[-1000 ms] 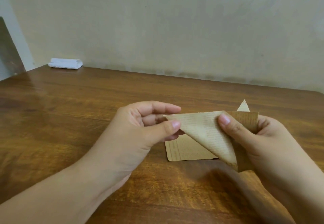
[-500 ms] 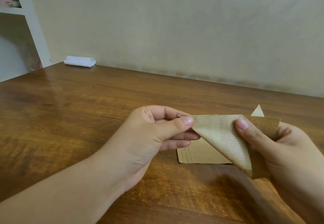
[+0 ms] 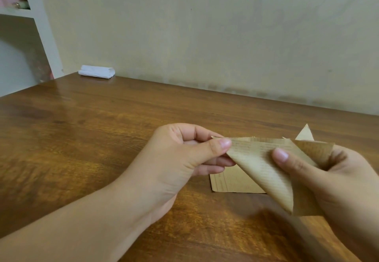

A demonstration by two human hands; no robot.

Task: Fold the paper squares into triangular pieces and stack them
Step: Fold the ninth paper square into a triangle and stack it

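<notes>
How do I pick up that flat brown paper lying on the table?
The paper lies flat on the table, so nothing sticks up to grab. Probably best to come from the left, where its rounded corner is bare, slide a fingertip under that edge and pinch. The hands cover its right side.

Both hands, left [image 3: 180, 159] and right [image 3: 336, 179], pinch folded paper [image 3: 260, 165] above table [image 3: 82, 138]; flat sheet [image 3: 231, 181] under paper.

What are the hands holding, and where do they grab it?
A folded brown paper. The left hand pinches its left corner; the right hand grips its right side.
</notes>
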